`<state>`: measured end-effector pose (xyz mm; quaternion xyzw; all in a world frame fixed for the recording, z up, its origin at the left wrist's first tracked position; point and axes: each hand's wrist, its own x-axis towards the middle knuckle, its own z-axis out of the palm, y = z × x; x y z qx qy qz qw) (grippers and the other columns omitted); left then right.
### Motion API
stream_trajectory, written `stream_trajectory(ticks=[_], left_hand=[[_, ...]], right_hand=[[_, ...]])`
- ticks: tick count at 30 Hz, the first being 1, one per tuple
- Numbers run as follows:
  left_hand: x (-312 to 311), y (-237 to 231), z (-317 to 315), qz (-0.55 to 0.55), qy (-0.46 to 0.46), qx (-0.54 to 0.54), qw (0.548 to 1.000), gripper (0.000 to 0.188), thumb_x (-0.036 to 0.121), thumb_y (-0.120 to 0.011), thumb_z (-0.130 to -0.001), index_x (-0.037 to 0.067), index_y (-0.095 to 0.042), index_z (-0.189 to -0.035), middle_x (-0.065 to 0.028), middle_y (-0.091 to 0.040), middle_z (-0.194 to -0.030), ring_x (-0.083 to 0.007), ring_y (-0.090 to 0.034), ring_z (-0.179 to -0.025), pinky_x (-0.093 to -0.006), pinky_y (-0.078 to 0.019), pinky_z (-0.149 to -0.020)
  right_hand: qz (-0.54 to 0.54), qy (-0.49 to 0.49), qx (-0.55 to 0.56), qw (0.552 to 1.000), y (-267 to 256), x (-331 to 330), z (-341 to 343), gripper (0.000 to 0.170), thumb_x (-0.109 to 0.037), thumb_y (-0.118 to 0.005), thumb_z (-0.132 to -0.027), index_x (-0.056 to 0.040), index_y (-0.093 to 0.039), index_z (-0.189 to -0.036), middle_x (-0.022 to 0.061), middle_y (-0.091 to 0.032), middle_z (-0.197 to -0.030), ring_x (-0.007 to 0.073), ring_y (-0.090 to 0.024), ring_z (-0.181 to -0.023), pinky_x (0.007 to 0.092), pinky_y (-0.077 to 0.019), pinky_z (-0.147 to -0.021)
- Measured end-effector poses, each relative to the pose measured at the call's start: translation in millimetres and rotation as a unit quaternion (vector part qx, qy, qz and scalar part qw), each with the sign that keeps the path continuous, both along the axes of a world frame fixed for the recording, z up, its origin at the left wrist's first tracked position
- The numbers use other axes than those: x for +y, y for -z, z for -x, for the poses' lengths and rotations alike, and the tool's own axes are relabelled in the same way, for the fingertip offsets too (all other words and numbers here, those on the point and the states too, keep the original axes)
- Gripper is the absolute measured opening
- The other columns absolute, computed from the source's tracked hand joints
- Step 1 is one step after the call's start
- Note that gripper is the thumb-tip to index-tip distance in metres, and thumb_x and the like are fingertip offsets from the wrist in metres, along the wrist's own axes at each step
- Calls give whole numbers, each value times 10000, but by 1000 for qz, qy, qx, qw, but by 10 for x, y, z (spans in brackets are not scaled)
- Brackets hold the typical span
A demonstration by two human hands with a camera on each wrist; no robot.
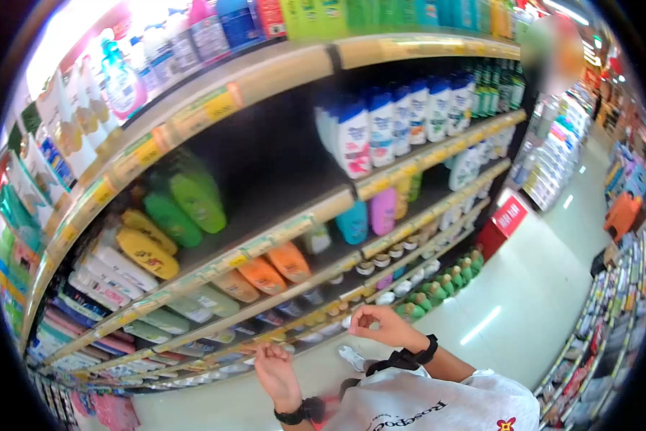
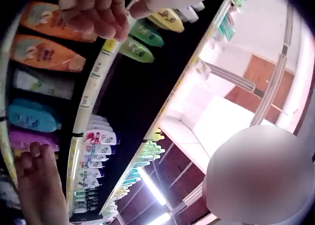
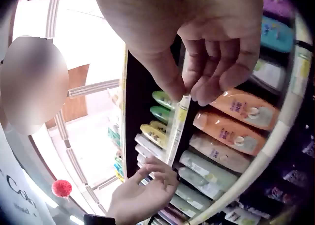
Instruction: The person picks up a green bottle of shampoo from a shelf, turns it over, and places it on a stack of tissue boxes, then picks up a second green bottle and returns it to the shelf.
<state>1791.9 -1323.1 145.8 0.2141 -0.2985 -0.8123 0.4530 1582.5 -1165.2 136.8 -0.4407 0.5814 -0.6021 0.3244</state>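
Observation:
In the head view the left hand (image 1: 277,375) is raised before the lower shelves, its fingers loosely bent and holding nothing. Up and to the right of it is the right hand (image 1: 389,330), its thumb tip against or close to the index fingertip. Nothing shows between those fingertips in the right wrist view, where the right hand (image 3: 197,38) appears large above orange bottles (image 3: 229,132). The left wrist view shows the left hand (image 2: 96,11) with bent fingers and the right hand (image 2: 44,188) lower left. The two hands are apart, and neither visibly touches a bottle.
Shelves hold white bottles with blue caps (image 1: 383,129), green bottles (image 1: 197,201), yellow bottles (image 1: 147,251) and orange bottles (image 1: 262,274). A red and white box (image 1: 508,215) stands at the shelf's end. The aisle floor (image 1: 531,287) runs right, past another stocked shelf (image 1: 617,316).

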Motion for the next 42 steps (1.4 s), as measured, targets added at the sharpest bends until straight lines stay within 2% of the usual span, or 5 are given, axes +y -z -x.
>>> stream_trajectory(ticks=[6,14,20,27,42], left_hand=[[750,583,59,-134,115,19,984,138,263,-520,-977,128,-541,-994,17,-501,-812,-126,-478,-726,-305,-387,-677],[1697,1115,378,-296,278,-7,914,88,208,-510,-951,129,-549,-945,23,-512,-781,-136,-474,-682,-313,-399,-668],[2312,949,810,-51,357,-173,916,180,223,-537,-972,51,-590,-968,10,-521,-751,-105,-494,-683,-275,-409,-641],[3003,829,1612,112,468,-241,843,242,211,-534,-1009,-17,-595,-1064,0,-543,-758,-92,-498,-691,-241,-404,-638],[5576,267,3507,39,749,-175,638,222,210,-453,-1047,16,-548,-1099,-11,-500,-775,-117,-473,-680,-253,-392,-673]], right_hand=[[-46,45,-221,973,395,974,-461,112,-154,-646,-965,-42,-642,-974,-17,-631,-904,77,-579,-832,261,-477,-751],[-129,114,-344,923,717,1794,-755,123,-182,-639,-970,-64,-639,-1006,-19,-622,-973,56,-558,-847,228,-461,-736],[-36,167,-284,943,901,2235,-710,133,-170,-634,-974,-48,-633,-1026,-17,-641,-972,60,-565,-856,238,-475,-748],[-14,265,-242,933,1005,2950,-201,159,-179,-654,-966,-31,-625,-1014,16,-660,-942,72,-590,-821,238,-475,-708],[171,465,-348,796,863,5440,820,243,-223,-567,-988,-44,-621,-833,2,-561,-725,87,-513,-689,243,-408,-656]])
